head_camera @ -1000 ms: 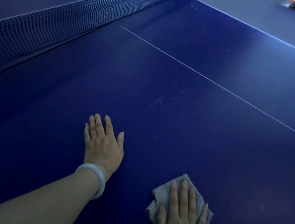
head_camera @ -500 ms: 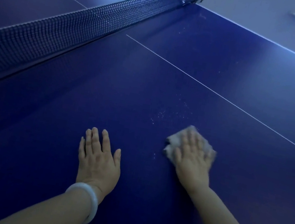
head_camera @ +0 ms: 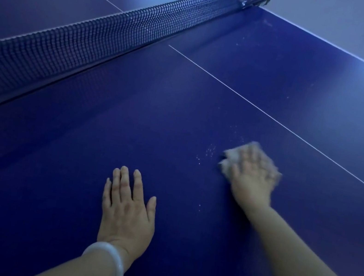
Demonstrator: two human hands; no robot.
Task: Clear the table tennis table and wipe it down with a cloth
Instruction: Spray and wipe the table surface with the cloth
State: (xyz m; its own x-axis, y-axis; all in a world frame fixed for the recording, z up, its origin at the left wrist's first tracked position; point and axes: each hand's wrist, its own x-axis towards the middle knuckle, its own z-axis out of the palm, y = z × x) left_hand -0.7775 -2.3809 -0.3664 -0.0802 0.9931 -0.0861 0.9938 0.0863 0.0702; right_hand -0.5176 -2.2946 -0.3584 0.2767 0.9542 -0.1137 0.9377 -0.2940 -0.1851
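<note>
Under the right hand (head_camera: 254, 172) lies the cloth (head_camera: 228, 157), a small pale grey rag, and it shows only at the fingertip side and at the left edge of the grip. The hand is blurred, so I cannot tell whether the fingers lie flat on the cloth or curl a little into it; they seem spread and pressing it down on the table (head_camera: 306, 91). Just to the left of this grip, and a little beyond it, fine white specks (head_camera: 210, 149) are scattered on the blue surface, and some more lie nearer to the person. Beyond the grip runs the white centre line (head_camera: 276, 120), and further still stands the net (head_camera: 96, 37).

Well apart to the left and nearer to the person, the left hand (head_camera: 128, 211) rests flat on the table with straight fingers and holds nothing. A white bangle (head_camera: 105, 264) sits on its wrist.

The cloth looks soft, thin and light, so I judge it will crumple and slide out easily if it is pushed only from behind. A flat palm on its middle should keep it spread, with the fingers over the front edge. On this smooth table it will probably glide with little force. No other loose things show on this part of the table, so wiping seems the step in hand.
</note>
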